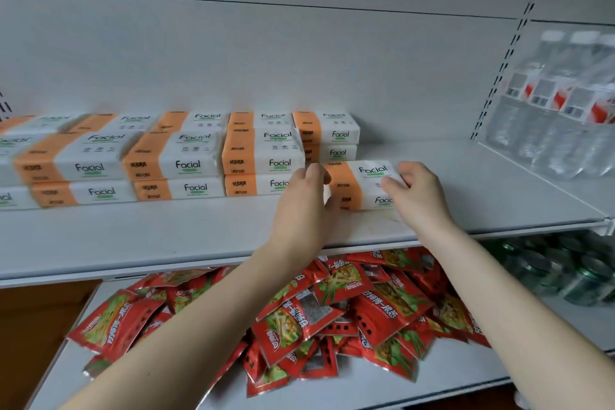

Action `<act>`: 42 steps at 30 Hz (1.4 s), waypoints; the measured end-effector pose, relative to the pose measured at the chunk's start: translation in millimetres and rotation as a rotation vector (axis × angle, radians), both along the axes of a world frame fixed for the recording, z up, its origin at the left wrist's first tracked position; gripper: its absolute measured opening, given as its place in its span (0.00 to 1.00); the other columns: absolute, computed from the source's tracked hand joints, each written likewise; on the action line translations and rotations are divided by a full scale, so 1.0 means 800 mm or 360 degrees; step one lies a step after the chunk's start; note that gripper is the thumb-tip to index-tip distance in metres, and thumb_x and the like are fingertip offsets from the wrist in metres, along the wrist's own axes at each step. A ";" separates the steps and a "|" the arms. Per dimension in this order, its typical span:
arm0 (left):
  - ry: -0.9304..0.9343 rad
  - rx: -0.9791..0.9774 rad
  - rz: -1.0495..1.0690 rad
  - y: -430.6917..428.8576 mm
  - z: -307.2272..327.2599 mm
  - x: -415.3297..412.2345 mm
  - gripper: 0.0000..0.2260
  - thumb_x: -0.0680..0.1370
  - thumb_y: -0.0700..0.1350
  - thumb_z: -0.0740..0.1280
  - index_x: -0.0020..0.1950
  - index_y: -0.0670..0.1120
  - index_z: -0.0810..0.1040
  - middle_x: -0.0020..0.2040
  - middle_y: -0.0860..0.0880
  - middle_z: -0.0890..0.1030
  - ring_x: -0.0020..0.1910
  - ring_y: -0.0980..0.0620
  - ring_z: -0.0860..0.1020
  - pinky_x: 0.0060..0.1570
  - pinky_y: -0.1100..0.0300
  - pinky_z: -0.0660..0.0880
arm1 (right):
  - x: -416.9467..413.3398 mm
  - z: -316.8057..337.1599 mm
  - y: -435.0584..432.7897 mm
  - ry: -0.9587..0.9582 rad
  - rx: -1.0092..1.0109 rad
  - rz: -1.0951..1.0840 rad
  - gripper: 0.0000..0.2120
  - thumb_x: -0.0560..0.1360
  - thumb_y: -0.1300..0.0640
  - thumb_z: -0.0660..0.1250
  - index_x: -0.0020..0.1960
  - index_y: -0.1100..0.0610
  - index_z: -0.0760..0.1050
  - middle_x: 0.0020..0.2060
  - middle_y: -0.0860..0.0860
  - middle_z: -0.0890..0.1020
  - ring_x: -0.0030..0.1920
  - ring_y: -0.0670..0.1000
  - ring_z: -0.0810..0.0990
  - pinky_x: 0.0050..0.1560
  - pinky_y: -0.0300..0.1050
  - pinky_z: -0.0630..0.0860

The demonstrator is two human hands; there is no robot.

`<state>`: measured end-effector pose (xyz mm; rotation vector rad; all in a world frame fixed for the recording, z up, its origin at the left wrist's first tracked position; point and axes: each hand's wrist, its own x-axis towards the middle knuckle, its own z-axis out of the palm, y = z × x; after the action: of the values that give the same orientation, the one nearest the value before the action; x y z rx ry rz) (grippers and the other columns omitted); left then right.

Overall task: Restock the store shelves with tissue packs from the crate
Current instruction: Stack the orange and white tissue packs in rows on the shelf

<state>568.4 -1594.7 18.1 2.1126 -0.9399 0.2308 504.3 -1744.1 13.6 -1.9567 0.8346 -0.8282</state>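
Observation:
An orange-and-white tissue pack [361, 185] marked "Facial" lies on the white shelf [199, 236], at the right end of the front row. My left hand [304, 206] grips its left end, thumb on top. My right hand [417, 196] holds its right end, with the fingers curled over the top. Several stacks of the same tissue packs [186, 160] fill the shelf to the left, in two rows and two or three layers. Another stack [327, 135] stands right behind the held pack. The crate is not in view.
Shrink-wrapped water bottles [562, 103] stand on the adjoining shelf at the right. On the shelf below lies a heap of red snack packets [299, 316], with green cans [572, 276] to their right. Bare shelf [466, 183] stretches to the right of the held pack.

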 end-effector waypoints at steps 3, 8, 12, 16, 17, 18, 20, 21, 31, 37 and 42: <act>-0.0159 0.0039 -0.0138 0.000 -0.010 -0.006 0.09 0.78 0.42 0.61 0.48 0.38 0.78 0.47 0.42 0.77 0.44 0.41 0.76 0.46 0.50 0.73 | 0.016 0.000 -0.002 -0.0025 -0.0009 0.0016 0.17 0.75 0.59 0.64 0.63 0.62 0.73 0.62 0.56 0.76 0.61 0.55 0.75 0.60 0.43 0.69; -0.0172 0.0278 -0.0121 -0.007 -0.016 0.003 0.10 0.78 0.43 0.58 0.52 0.42 0.78 0.48 0.45 0.79 0.47 0.43 0.76 0.44 0.51 0.73 | 0.044 0.001 -0.006 -0.0019 0.0000 0.0059 0.17 0.76 0.58 0.63 0.64 0.62 0.72 0.63 0.57 0.76 0.63 0.54 0.74 0.62 0.44 0.68; -0.0181 0.0328 -0.0084 -0.010 -0.016 0.008 0.08 0.78 0.42 0.56 0.45 0.41 0.73 0.43 0.44 0.77 0.44 0.42 0.74 0.38 0.55 0.67 | 0.063 -0.003 -0.008 -0.0012 0.0004 0.0093 0.15 0.77 0.58 0.61 0.62 0.62 0.74 0.54 0.55 0.78 0.54 0.52 0.76 0.54 0.41 0.69; -0.0147 0.0355 -0.0048 -0.014 -0.015 0.016 0.10 0.78 0.42 0.57 0.51 0.40 0.76 0.49 0.43 0.79 0.48 0.42 0.75 0.43 0.53 0.71 | 0.075 -0.005 -0.010 -0.0012 0.0010 0.0079 0.11 0.78 0.60 0.56 0.44 0.59 0.76 0.39 0.49 0.73 0.43 0.50 0.67 0.39 0.41 0.65; -0.0133 0.0345 -0.0049 -0.015 -0.015 0.016 0.10 0.78 0.43 0.57 0.51 0.40 0.76 0.50 0.43 0.79 0.49 0.42 0.75 0.43 0.53 0.71 | 0.076 -0.005 -0.010 -0.0004 -0.0010 0.0065 0.13 0.78 0.61 0.55 0.37 0.57 0.72 0.35 0.49 0.70 0.42 0.51 0.66 0.35 0.42 0.63; -0.0122 0.0327 -0.0050 -0.015 -0.017 0.017 0.10 0.78 0.43 0.57 0.50 0.40 0.76 0.49 0.43 0.79 0.49 0.42 0.75 0.43 0.54 0.70 | 0.077 -0.005 -0.010 -0.0009 -0.0018 0.0060 0.13 0.78 0.62 0.54 0.36 0.56 0.69 0.34 0.49 0.69 0.41 0.51 0.65 0.34 0.43 0.61; -0.0101 0.0291 -0.0041 -0.016 -0.018 0.017 0.10 0.79 0.43 0.57 0.49 0.40 0.75 0.49 0.42 0.79 0.48 0.42 0.75 0.42 0.55 0.69 | 0.078 -0.005 -0.011 -0.0010 -0.0017 0.0061 0.11 0.78 0.63 0.53 0.43 0.59 0.73 0.40 0.52 0.72 0.43 0.51 0.67 0.37 0.43 0.63; -0.0081 0.0272 -0.0034 -0.015 -0.019 0.018 0.10 0.79 0.44 0.57 0.49 0.41 0.76 0.49 0.42 0.79 0.48 0.42 0.75 0.42 0.55 0.70 | 0.079 -0.006 -0.012 -0.0014 -0.0014 0.0069 0.12 0.79 0.62 0.53 0.49 0.61 0.75 0.44 0.52 0.73 0.45 0.50 0.68 0.41 0.42 0.64; 0.0096 0.0113 -0.0012 -0.010 -0.014 0.013 0.13 0.79 0.44 0.57 0.57 0.40 0.77 0.56 0.42 0.79 0.54 0.42 0.75 0.53 0.51 0.72 | 0.073 -0.004 -0.008 -0.0048 0.0013 0.0031 0.12 0.79 0.62 0.52 0.47 0.56 0.74 0.43 0.53 0.75 0.46 0.54 0.71 0.42 0.43 0.67; 0.0093 -0.0107 -0.0037 0.004 -0.009 0.002 0.13 0.80 0.44 0.59 0.62 0.42 0.76 0.61 0.45 0.77 0.60 0.47 0.74 0.57 0.60 0.68 | 0.050 0.007 0.026 -0.0183 -0.0100 -0.0076 0.15 0.78 0.63 0.54 0.61 0.62 0.73 0.61 0.57 0.76 0.62 0.55 0.73 0.59 0.41 0.68; 0.0069 -0.0394 -0.0069 0.047 0.004 -0.004 0.10 0.79 0.42 0.61 0.56 0.42 0.79 0.53 0.49 0.82 0.51 0.55 0.78 0.50 0.68 0.72 | 0.030 0.027 0.107 -0.0587 -0.0084 0.0142 0.11 0.78 0.64 0.57 0.55 0.59 0.77 0.53 0.51 0.79 0.51 0.44 0.74 0.47 0.22 0.67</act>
<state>565.4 -1557.1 21.2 1.8618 -0.8833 0.2636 528.4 -1658.8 35.3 -1.7947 0.5078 -1.1228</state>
